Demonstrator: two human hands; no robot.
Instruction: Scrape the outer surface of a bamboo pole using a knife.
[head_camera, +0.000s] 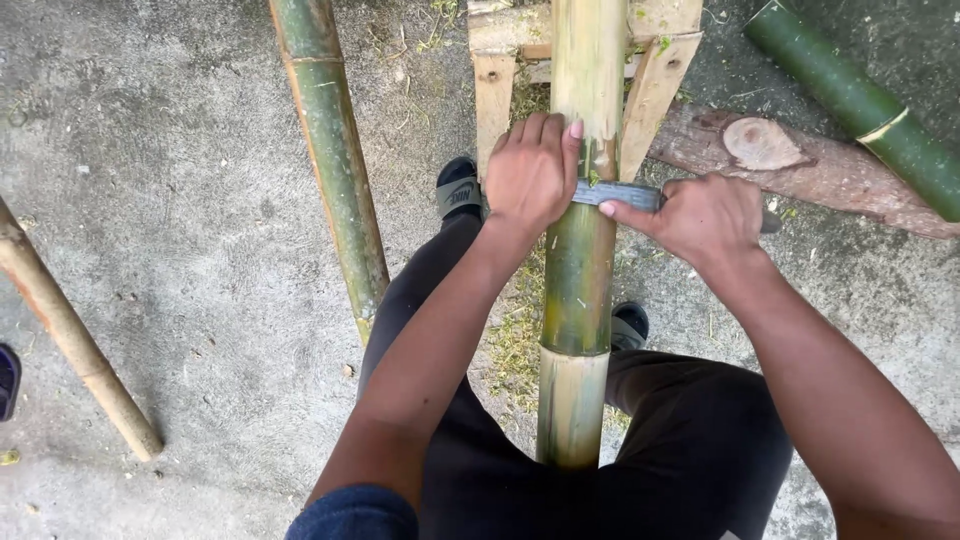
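Note:
A thick bamboo pole (578, 290) runs from between my legs up onto a wooden stand (655, 85); its far part is scraped pale, its middle still green. A flat grey blade (618, 193) lies across the pole. My left hand (532, 172) grips the blade's left end, fingers curled over it against the pole. My right hand (705, 215) is closed on the blade's right end, forefinger stretched along the metal.
A green bamboo pole (332, 150) lies on the concrete at left, a pale one (70, 335) at far left, another green one (860, 100) at top right. A rough log (800, 165) lies beside the stand. Green shavings litter the ground by my sandalled feet (458, 188).

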